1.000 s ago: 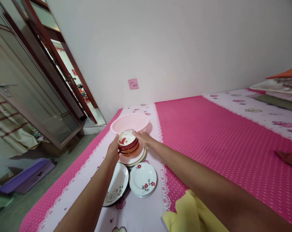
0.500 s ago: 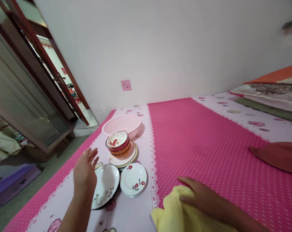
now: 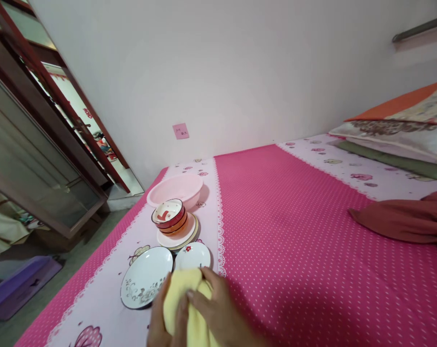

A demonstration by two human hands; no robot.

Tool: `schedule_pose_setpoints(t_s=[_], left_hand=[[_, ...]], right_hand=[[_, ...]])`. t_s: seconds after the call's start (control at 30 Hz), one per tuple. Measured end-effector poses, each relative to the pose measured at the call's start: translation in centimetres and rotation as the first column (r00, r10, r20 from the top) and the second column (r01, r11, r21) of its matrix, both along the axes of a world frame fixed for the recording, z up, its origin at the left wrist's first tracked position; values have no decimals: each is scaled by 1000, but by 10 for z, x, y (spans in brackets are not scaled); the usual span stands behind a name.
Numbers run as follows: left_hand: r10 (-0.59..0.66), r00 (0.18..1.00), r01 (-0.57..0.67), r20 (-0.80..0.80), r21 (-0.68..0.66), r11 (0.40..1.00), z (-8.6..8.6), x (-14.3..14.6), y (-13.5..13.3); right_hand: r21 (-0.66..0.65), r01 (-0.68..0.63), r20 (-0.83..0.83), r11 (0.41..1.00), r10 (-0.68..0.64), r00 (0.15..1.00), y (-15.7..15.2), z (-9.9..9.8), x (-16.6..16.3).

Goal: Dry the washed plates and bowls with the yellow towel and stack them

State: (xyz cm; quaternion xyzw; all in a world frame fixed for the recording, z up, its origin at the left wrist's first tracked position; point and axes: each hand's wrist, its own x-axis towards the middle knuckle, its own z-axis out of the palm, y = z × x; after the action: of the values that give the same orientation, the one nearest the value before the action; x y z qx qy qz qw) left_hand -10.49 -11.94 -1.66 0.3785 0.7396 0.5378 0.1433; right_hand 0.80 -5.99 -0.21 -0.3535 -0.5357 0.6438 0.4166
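Both of my hands are closed around a yellow cloth [image 3: 184, 289], low in the middle of the view. My left hand [image 3: 164, 318] grips its left side and my right hand [image 3: 218, 303] its right side, thumbs near each other. Just beyond the cloth lies a small white plate with red flowers [image 3: 193, 255], partly covered by cloth and fingers. Left of it rests a larger white plate with a dark rim and grey floral print [image 3: 146, 277]. Behind them, a stack of red and orange bowls [image 3: 170, 217] sits on several stacked plates [image 3: 193, 233].
A pink basin [image 3: 182, 188] stands behind the bowls. Pink dotted bedding [image 3: 276, 231] covers the surface. A reddish-brown cloth [image 3: 402, 219] lies at the right, below folded bedding and pillows [image 3: 395, 127]. On the floor at left is a purple container [image 3: 19, 289]. A pink note [image 3: 181, 131] is on the wall.
My right hand has carried the yellow cloth left, in front of the small plate. My left hand, open beside the large plate before, has come down and taken hold of the cloth.
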Motion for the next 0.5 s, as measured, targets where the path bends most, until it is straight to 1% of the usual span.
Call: schedule_pose_setpoints(t_s=[0.03, 0.07, 0.1, 0.13, 0.17, 0.2, 0.27, 0.3, 0.37, 0.4, 0.43, 0.47, 0.5], left_hand=[[-6, 992, 14, -125, 63, 998, 16, -13, 12], [4, 965, 30, -261, 128, 991, 29, -25, 25], [0, 922, 64, -388, 153, 986, 39, -36, 39], [24, 875, 68, -484, 172, 983, 44, -45, 53], [33, 841, 58, -541, 151, 987, 44, -51, 65], [10, 818, 65, -575, 110, 992, 40, -55, 75], [-42, 767, 72, -640, 21, 997, 21, -56, 88], [-50, 731, 55, -680, -14, 998, 8, -55, 92], [-90, 650, 1, -755, -118, 993, -15, -51, 95], [-129, 623, -30, -771, -188, 982, -23, -50, 96], [-180, 610, -49, -772, -264, 963, -29, -49, 97], [-225, 609, -56, -761, -323, 945, -32, -50, 97], [-245, 613, -52, -751, -348, 936, -31, -51, 96]], right_hand=[[55, 31, -74, 998, -27, 997, 9, 7, -12], [104, 91, -100, 990, -80, 992, 21, 12, -24], [123, 157, -78, 980, -148, 986, 33, 15, -36], [144, 188, -20, 972, -187, 982, 45, 16, -46], [148, 193, 16, 970, -197, 980, 57, 14, -54], [158, 190, 44, 969, -199, 979, 67, 10, -60], [176, 188, 111, 966, -209, 972, 76, -3, -62], [201, 183, 143, 962, -213, 966, 76, -11, -59], [303, 136, 231, 943, -211, 950, 65, -27, -45], [397, 68, 311, 915, -204, 928, 56, -34, -36], [462, -12, 391, 887, -192, 900, 46, -40, -25], [493, -84, 459, 866, -177, 871, 36, -45, -13], [501, -140, 506, 854, -158, 848, 27, -49, 1]])
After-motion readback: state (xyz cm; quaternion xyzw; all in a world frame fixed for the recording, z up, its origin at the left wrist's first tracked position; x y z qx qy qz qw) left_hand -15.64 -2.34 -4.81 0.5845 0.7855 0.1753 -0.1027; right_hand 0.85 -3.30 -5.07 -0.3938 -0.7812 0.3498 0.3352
